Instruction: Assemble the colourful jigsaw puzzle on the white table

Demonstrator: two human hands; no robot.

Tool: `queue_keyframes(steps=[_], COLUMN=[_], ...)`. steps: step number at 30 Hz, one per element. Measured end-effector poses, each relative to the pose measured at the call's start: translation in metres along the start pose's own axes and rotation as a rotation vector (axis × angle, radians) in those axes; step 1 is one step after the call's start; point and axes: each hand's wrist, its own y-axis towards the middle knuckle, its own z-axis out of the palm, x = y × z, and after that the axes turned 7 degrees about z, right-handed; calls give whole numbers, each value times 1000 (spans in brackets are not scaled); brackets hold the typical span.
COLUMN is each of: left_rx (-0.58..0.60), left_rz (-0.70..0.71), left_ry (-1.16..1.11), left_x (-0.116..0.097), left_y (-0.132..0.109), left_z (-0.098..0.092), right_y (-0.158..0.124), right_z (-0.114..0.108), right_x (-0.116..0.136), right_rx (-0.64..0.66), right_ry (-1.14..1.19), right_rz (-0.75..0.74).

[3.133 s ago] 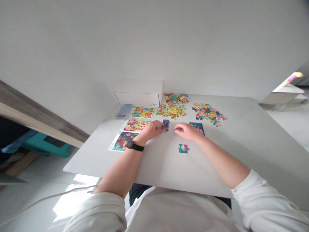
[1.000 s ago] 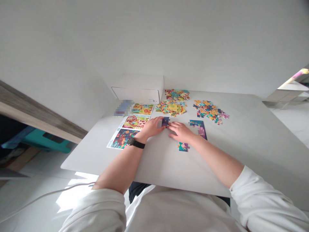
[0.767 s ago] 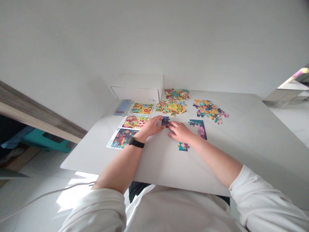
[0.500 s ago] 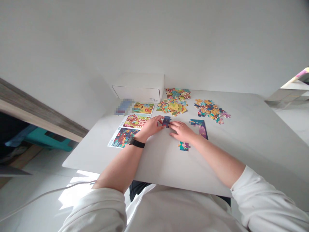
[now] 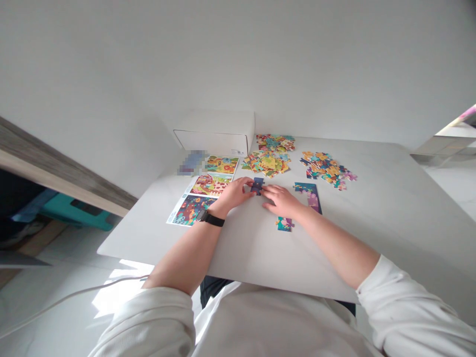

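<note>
Dark blue joined puzzle pieces [image 5: 258,185] lie on the white table between my hands. My left hand [image 5: 237,192], with a black watch on its wrist, grips their left side between thumb and curved fingers. Against their right edge rest the stretched fingertips of my right hand [image 5: 279,199], its thumb held apart. Partly hidden behind that hand is a joined corner section of puzzle [image 5: 313,200] in blue and purple. Nearer to me lies a small green and pink puzzle section [image 5: 285,224]. A sheet of printed puzzle pictures [image 5: 193,210] is left of my left hand.
Loose puzzle pieces form a yellow-green pile [image 5: 267,163], a pile at the back [image 5: 275,143] and an orange and blue pile [image 5: 326,168] to the right. A white box [image 5: 211,141] stands against the wall. A teal stool [image 5: 74,213] is on the floor at left.
The view has shifted slightly. Both hands stay at the dark blue puzzle pieces, with only slight finger movement; the piles and the printed sheet have not moved.
</note>
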Motion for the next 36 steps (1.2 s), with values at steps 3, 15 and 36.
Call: queue_keyframes(steps=[3, 15, 36], left_rx=[-3, -47, 26], left_rz=[9, 45, 90], left_ry=[-8, 3, 55], left_x=[1, 1, 1], left_y=[0, -2, 1], left_z=[1, 3, -1], right_y=[0, 1, -11], right_z=[0, 2, -86], right_x=[1, 1, -71], right_rx=[5, -2, -392], right_ry=[-11, -19, 155], right_rz=[5, 13, 488])
